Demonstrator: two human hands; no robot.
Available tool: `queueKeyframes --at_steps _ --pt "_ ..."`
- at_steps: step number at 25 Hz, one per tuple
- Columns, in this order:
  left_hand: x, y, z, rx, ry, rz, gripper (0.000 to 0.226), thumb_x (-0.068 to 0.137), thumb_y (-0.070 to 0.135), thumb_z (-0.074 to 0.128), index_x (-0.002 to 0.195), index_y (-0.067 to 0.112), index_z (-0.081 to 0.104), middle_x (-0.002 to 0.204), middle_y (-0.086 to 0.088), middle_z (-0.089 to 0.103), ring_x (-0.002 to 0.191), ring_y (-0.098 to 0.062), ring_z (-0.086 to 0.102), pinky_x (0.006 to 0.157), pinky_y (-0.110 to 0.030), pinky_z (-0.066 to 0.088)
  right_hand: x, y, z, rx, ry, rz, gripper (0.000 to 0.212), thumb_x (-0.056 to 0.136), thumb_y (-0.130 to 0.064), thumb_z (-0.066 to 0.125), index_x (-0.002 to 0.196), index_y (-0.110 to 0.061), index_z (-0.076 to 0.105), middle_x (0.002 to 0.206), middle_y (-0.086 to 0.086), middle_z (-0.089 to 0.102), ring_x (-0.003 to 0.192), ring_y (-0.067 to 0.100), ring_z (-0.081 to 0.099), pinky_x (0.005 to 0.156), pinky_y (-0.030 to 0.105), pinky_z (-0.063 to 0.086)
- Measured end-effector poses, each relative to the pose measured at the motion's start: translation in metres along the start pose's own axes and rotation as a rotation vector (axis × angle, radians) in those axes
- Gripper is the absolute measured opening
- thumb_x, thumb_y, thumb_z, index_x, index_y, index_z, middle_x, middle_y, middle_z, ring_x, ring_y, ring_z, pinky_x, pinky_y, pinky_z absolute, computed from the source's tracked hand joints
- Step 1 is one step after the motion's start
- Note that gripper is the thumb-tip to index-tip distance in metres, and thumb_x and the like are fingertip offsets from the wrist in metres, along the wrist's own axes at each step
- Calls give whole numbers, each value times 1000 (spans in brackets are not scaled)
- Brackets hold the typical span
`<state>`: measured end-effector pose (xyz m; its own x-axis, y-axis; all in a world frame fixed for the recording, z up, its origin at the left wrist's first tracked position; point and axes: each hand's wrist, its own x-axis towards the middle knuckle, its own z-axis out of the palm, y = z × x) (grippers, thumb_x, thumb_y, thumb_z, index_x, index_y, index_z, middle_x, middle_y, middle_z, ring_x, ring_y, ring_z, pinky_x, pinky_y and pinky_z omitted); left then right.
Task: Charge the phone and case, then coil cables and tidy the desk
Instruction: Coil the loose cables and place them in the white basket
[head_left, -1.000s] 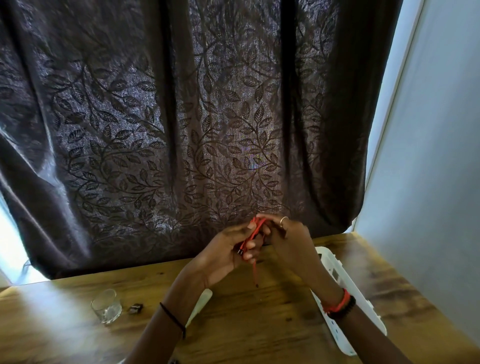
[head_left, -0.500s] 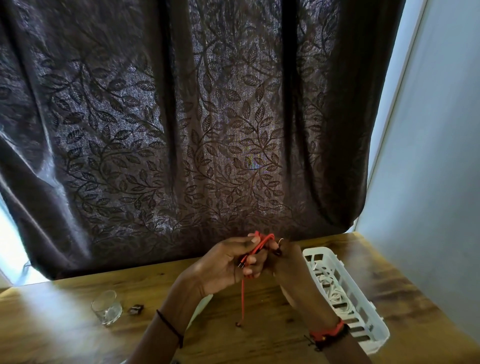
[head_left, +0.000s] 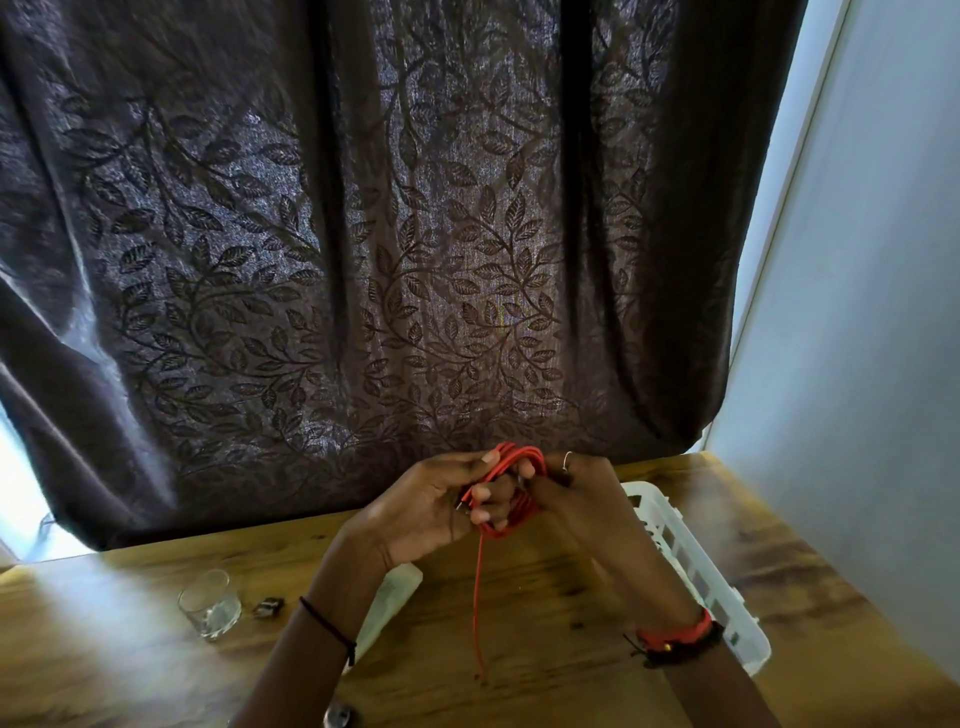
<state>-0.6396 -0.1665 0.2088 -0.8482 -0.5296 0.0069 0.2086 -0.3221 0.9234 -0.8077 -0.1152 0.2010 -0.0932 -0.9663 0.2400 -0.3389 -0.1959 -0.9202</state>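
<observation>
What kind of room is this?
Probably a room at home: a wooden desk stands in front of a dark leaf-patterned curtain, with a clear drinking glass on it.

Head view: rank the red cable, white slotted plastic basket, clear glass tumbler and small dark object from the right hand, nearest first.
1. red cable: gripped by the right hand.
2. white slotted plastic basket: just to its right.
3. small dark object: far left.
4. clear glass tumbler: beside that, farthest left.
</observation>
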Motion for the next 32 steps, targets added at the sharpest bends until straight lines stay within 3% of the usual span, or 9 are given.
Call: queueKeyframes --at_steps 3,7,12,15,20,23,26,28,32 --pt "-1 5 -3 -42 -8 -21 30 93 23 42 103 4 64 63 6 44 56 -8 46 74 -26 48 2 -3 -4 151 -39 26 32 81 5 57 87 -24 70 75 -8 73 75 0 66 66 12 50" --pt "0 12 -8 -40 15 -42 33 93 23 43 110 0 59 64 4 48 58 -8 49 76 -28 52 4 -1 -10 265 -86 19 38 81 9 57 107 -18 63 94 -2 72 90 5 67 69 16 52" --pt "-2 16 -7 -108 45 2 40 97 18 36 132 4 49 64 3 46 55 -8 49 65 -25 52 5 4 -18 884 -365 174 54 69 5 65 120 -8 57 104 9 65 90 19 62 73 27 54" --pt "1 17 3 -31 43 46 40 98 17 33 134 7 48 64 2 40 57 -7 47 66 -24 52 8 11 -17 992 -374 190 59 58 -3 75 115 -6 60 97 10 66 85 21 61 75 34 50" --pt "7 6 6 20 122 50 41 97 23 37 132 8 52 65 3 40 57 -6 45 68 -20 44 9 7 -11 594 -105 177 9 82 1 57 84 -3 65 64 1 63 62 10 55 54 16 48" --pt "8 2 7 79 160 74 40 95 25 40 130 10 54 65 5 40 57 -6 42 68 -22 38 6 5 -11 439 -96 141 14 87 3 54 88 -5 65 66 -2 68 59 5 62 53 13 47" --pt "10 1 6 59 220 94 39 95 25 41 127 9 56 63 5 39 54 -5 41 67 -22 39 5 1 -10 343 -99 109 16 79 -3 68 86 -16 64 67 -7 71 61 2 64 53 11 47" --pt "11 -1 6 7 260 100 37 95 23 41 125 8 58 61 6 39 53 -5 41 66 -21 41 5 6 -3 138 28 46 24 72 -10 76 85 -24 61 73 -8 70 69 6 64 61 14 49" --pt "10 -6 8 -21 276 100 39 93 26 43 123 6 59 60 6 44 53 -5 42 63 -20 42 -4 22 11 -226 374 -400 30 77 -10 71 95 -32 60 94 -2 56 84 4 57 71 11 45"
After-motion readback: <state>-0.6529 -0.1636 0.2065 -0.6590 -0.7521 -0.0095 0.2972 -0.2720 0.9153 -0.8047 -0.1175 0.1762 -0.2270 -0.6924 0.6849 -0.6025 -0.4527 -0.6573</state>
